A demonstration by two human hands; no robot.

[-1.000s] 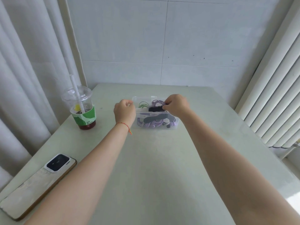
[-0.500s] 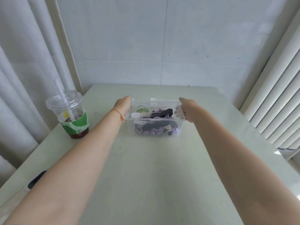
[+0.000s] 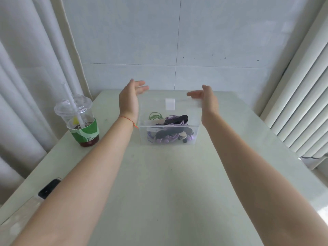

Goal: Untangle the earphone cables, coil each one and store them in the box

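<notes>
A pale greenish surface (image 3: 170, 183) runs up to a wall (image 3: 177, 41) of large light grey tiles, with thin grout lines and a few small dark specks along one seam. White curtains (image 3: 26, 68) hang in soft folds past the surface's left edge. Beyond its right edge stands a row of white vertical slats (image 3: 301, 95), lit from behind. Daylight is soft and even, and a bright patch falls at the surface's near right corner.
</notes>
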